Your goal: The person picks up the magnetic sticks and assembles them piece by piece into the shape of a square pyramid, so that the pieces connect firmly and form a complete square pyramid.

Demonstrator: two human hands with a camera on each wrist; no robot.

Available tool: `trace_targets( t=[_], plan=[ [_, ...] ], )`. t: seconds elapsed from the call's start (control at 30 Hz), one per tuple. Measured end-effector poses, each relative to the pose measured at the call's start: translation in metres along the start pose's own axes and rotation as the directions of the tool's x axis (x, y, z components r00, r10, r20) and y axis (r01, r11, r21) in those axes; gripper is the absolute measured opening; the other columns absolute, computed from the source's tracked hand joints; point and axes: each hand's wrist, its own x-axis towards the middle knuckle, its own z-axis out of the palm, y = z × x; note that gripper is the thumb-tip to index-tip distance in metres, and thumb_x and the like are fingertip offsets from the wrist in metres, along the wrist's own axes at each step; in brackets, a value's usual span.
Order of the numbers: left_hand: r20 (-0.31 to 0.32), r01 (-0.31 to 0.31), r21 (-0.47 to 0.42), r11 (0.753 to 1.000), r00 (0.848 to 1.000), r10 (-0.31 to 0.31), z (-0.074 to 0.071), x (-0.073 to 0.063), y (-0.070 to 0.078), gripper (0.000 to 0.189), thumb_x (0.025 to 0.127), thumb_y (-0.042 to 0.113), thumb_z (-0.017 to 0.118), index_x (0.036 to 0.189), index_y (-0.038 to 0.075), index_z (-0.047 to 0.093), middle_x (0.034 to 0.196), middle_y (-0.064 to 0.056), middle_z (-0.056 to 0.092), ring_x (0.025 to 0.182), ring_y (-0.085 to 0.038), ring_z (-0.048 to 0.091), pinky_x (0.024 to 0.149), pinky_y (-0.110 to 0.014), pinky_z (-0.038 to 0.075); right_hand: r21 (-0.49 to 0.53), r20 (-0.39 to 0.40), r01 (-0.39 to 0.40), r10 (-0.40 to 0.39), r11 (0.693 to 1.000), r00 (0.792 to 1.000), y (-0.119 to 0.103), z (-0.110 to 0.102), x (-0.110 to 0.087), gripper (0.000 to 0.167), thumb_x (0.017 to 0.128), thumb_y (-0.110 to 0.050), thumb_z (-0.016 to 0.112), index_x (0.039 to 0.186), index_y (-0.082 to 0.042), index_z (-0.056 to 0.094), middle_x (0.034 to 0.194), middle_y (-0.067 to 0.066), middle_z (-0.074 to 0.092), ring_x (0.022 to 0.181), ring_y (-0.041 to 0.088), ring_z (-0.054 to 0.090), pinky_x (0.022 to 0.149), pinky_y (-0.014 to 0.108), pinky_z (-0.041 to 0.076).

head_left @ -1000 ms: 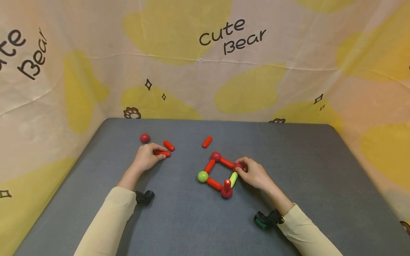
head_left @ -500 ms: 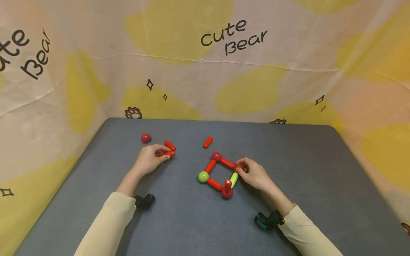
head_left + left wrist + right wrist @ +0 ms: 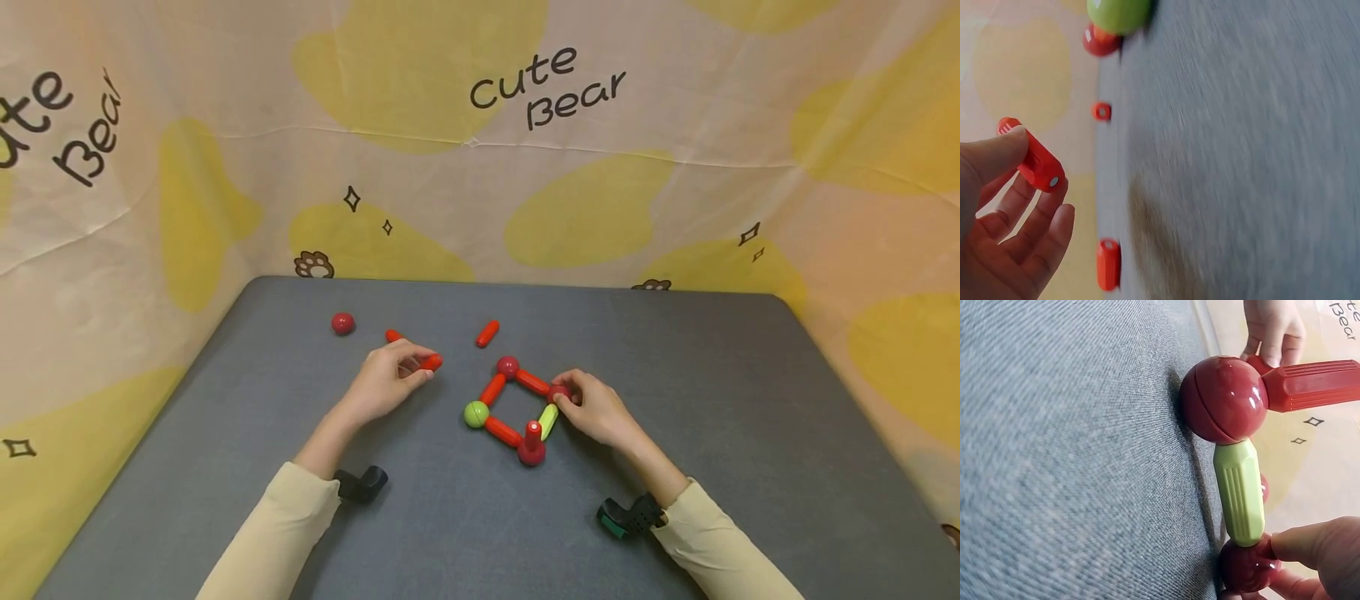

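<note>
My left hand (image 3: 386, 379) pinches a red magnetic rod (image 3: 1040, 159) between thumb and fingers, lifted over the table. In the left wrist view the rod's metal tip shows at its lower end. To the right lies a four-sided frame of balls and rods. My right hand (image 3: 596, 406) holds the red ball (image 3: 1244, 567) at its right corner. From that ball a yellow-green rod (image 3: 1239, 494) leads to the near red ball (image 3: 531, 452), on which a red rod (image 3: 1316, 385) stands upright. A green ball (image 3: 476, 414) makes the left corner, a red ball (image 3: 507, 367) the far one.
On the grey table (image 3: 712, 400), a loose red ball (image 3: 342, 323) lies at the back left. One loose red rod (image 3: 393, 336) is partly behind my left hand, another red rod (image 3: 487, 334) beyond the frame. A patterned cloth (image 3: 420, 92) hangs behind the table.
My left hand has lifted the red rod off the table and carried it rightward, toward the frame. The right hand and the frame stay put.
</note>
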Motion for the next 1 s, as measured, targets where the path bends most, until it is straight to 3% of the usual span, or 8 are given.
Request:
trace_targets(
  t=[0.4, 0.63, 0.83, 1.0],
  plan=[
    [0.006, 0.024, -0.205, 0.978, 1.000, -0.023, 0.025, -0.004, 0.023, 0.020, 0.079, 0.009, 0.070, 0.098, 0.013, 0.064, 0.087, 0.001, 0.067, 0.082, -0.012, 0.065, 0.073, -0.027, 0.053, 0.011, 0.008, 0.004, -0.005, 1.000, 1.000, 0.000, -0.002, -0.001, 0.020, 0.086, -0.012, 0.061, 0.104, -0.006, 0.061, 0.080, 0.003, 0.054, 0.069, 0.014, 0.046, 0.060, 0.027, 0.035],
    [0.018, 0.016, -0.229, 0.973, 1.000, -0.012, 0.034, -0.007, 0.028, 0.019, 0.079, 0.011, 0.071, 0.095, 0.014, 0.062, 0.085, 0.004, 0.065, 0.080, -0.009, 0.064, 0.074, -0.024, 0.052, 0.002, 0.002, 0.017, -0.017, 1.000, 1.000, 0.001, 0.000, -0.001, 0.020, 0.086, -0.013, 0.061, 0.104, -0.006, 0.061, 0.078, 0.002, 0.053, 0.067, 0.014, 0.045, 0.059, 0.027, 0.034],
    [0.054, -0.040, -0.244, 0.969, 0.997, 0.055, 0.039, -0.008, 0.034, 0.019, 0.078, 0.007, 0.071, 0.094, 0.012, 0.063, 0.085, 0.001, 0.066, 0.080, -0.010, 0.064, 0.074, -0.026, 0.052, -0.001, -0.003, 0.022, -0.022, 1.000, 1.000, 0.002, 0.000, 0.000, 0.020, 0.085, -0.013, 0.061, 0.104, -0.006, 0.062, 0.077, 0.002, 0.053, 0.067, 0.013, 0.045, 0.059, 0.027, 0.035],
    [0.100, -0.046, -0.249, 0.967, 0.992, 0.073, 0.043, -0.008, 0.036, 0.018, 0.079, 0.008, 0.071, 0.094, 0.014, 0.064, 0.086, 0.003, 0.066, 0.081, -0.008, 0.064, 0.074, -0.024, 0.052, -0.001, -0.005, 0.022, -0.022, 1.000, 1.000, 0.001, 0.000, 0.000, 0.020, 0.085, -0.013, 0.062, 0.104, -0.006, 0.062, 0.077, 0.002, 0.053, 0.068, 0.014, 0.046, 0.060, 0.027, 0.036]
  ],
)
